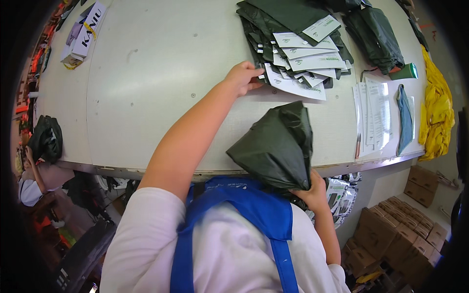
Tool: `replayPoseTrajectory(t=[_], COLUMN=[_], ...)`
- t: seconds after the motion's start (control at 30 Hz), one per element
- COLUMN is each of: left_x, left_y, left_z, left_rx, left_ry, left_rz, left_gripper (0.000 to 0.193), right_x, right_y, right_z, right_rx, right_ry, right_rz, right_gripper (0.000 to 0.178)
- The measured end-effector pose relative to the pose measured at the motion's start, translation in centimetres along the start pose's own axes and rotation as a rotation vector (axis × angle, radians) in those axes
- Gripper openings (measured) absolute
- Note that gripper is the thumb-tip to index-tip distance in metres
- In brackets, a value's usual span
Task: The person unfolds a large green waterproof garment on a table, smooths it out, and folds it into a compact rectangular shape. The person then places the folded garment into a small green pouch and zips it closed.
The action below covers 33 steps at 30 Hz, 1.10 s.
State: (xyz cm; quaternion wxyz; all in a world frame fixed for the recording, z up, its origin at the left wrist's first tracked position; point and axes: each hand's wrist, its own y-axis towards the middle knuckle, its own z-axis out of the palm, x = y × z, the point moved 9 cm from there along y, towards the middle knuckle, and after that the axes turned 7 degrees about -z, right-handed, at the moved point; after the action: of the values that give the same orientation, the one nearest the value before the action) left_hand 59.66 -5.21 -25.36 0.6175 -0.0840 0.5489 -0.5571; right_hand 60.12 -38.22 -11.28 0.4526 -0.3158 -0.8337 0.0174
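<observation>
My left hand point(243, 79) reaches across the table to the near left corner of a pile of flat, folded dark green garments point(278, 14). Its thumb and fingers close on the edge of a low garment in the pile. White printed cards point(317, 61) stick out from the pile toward me. At the table's front edge, my right hand point(312, 191) grips the lower right end of a loosely bunched dark green garment point(278, 141), which leans over the tabletop. Part of the right hand's grip is hidden behind the fabric.
The light table point(146, 97) carries a white box point(84, 34) at far left. To the right lie a dark green bundle point(373, 39), a green roll point(404, 72), paper sheets point(375, 112), a blue strip point(404, 119) and yellow plastic point(435, 107). Cartons point(376, 232) stand below; another person point(31, 188) is at left.
</observation>
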Motion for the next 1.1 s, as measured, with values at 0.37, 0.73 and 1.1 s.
replayPoseTrajectory(t=[0.37, 0.73, 1.1], left_x=[15.4, 8.1, 7.9], left_y=[-20.3, -29.0, -24.5], left_z=[-19.1, -12.3, -10.4], left_rx=[-0.426, -0.564, -0.227], left_ry=[0.001, 1.415, 1.576], left_rz=[-0.039, 0.717, 1.087], left_gripper=[0.019, 0.053, 0.025], right_x=[-2.1, 2.4, 4.5], right_y=[0.2, 2.0, -1.7], right_z=[-2.7, 3.3, 8.1], right_rx=[-0.131, 0.111, 0.685], right_ry=[0.248, 0.257, -0.203], right_rz=[0.184, 0.148, -0.082], right_gripper=[0.046, 0.048, 0.051])
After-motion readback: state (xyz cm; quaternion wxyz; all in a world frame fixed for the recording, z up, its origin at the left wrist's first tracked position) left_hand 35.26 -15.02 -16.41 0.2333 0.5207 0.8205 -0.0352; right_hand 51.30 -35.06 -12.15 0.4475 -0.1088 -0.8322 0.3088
